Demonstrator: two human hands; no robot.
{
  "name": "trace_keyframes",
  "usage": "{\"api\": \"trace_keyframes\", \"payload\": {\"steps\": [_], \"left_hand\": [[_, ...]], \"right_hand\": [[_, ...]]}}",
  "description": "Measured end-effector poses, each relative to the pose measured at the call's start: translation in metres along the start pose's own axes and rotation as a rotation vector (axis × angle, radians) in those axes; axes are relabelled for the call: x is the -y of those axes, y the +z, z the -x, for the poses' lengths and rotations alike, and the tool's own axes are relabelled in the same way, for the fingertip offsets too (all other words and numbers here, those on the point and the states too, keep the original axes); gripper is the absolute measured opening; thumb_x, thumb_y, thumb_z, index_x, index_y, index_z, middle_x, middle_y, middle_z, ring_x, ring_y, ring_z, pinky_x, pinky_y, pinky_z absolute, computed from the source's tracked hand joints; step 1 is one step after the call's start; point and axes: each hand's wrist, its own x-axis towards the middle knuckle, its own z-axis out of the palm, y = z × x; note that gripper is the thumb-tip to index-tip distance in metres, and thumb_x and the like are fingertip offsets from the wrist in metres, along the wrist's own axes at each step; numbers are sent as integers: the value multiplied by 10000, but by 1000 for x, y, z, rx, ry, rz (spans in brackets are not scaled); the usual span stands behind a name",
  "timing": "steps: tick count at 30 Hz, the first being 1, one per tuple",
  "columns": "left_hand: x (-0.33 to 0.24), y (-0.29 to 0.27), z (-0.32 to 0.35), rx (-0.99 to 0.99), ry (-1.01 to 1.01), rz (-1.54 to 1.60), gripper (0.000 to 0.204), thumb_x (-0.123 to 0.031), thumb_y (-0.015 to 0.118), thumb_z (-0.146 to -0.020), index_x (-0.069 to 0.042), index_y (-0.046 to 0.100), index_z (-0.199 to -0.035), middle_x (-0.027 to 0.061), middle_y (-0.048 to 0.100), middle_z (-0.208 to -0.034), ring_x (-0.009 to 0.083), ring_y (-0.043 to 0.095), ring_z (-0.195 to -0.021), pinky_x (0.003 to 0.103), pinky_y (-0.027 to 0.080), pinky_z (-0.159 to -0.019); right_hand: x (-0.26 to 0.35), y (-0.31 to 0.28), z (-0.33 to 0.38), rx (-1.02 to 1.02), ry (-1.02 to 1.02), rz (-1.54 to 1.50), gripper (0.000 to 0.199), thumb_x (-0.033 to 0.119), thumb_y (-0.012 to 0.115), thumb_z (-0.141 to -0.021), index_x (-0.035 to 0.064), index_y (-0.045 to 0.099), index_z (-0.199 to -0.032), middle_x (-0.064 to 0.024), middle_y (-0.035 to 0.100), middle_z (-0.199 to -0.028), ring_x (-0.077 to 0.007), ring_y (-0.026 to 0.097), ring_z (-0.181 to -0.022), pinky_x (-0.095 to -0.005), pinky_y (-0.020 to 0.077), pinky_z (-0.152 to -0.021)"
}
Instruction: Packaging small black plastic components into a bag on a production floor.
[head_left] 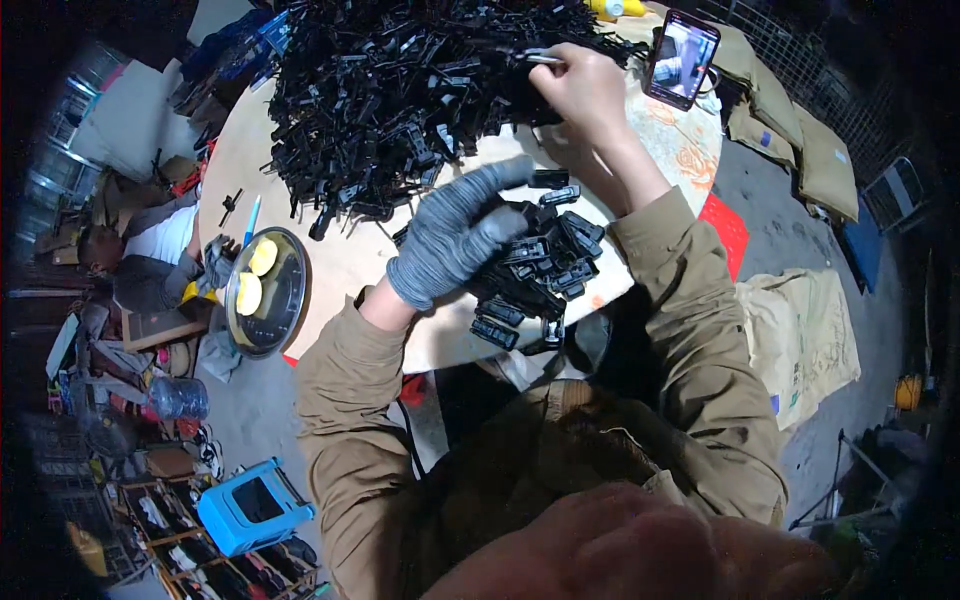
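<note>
A large heap of black plastic parts (390, 90) covers the far side of the round table (680, 140). Over the near edge of that heap, my bare right hand (590, 95) pinches a slim silvery tool (540, 54), whose far end blurs into the black parts. A grey knitted glove covers my left hand (450, 235); its thumb and fingers are apart, with nothing visible between them. Just right of it and below lies a smaller pile of black clip-like parts (540, 255), near the table's front edge. Whether the glove touches that pile I cannot tell.
At the table's left sits a dark round tray (300, 310) with yellow-white pieces, beside a blue pen (252, 220). A phone (683, 60) stands at the far right. Another person (150, 260) with a gloved hand is at the left. Sacks (800, 340) lie on the right-hand floor.
</note>
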Motion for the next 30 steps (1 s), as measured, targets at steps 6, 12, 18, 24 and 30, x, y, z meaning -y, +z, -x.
{"api": "trace_keyframes", "payload": {"steps": [6, 12, 18, 24, 30], "left_hand": [[11, -14, -12, -397, -10, 158, 373, -125, 578, -811, 11, 476, -1144, 81, 561, -1014, 139, 520, -945, 249, 408, -846], [15, -31, -16, -225, -19, 390, 558, -144, 633, -765, 32, 377, -1228, 113, 526, -1105, 171, 503, -1021, 266, 387, -905], [14, -41, -15, -17, -66, 300, 774, -350, 684, -699, 27, 319, -1268, 116, 506, -1148, 201, 504, -1041, 300, 401, -896], [9, -31, -15, 50, -130, 391, 767, -324, 695, -683, 16, 333, -1267, 85, 507, -1101, 171, 547, -902, 295, 439, -831], [3, -31, -12, -82, -156, 525, 602, -237, 673, -708, -7, 415, -1201, 100, 526, -1059, 188, 560, -898, 304, 463, -822]], "right_hand": [[-1, -16, 4, 344, 137, -610, 192, 104, 612, -710, 3, 644, -870, -2, 608, -711, -48, 526, -631, -183, 421, -569], [33, -15, 22, 625, -97, -837, 203, 86, 587, -712, 30, 648, -898, 11, 585, -650, -23, 483, -575, -173, 395, -521], [39, -16, 28, 621, -63, -842, 195, 96, 595, -697, 39, 653, -874, 6, 569, -604, -24, 469, -548, -182, 395, -516], [46, -17, 33, 675, -230, -828, 203, 60, 564, -713, 14, 634, -897, -21, 612, -729, -40, 533, -640, -184, 438, -584], [59, -14, 36, 618, -21, -1121, 163, 108, 541, -818, 24, 549, -957, 33, 524, -701, -17, 453, -599, -167, 384, -532]]}}
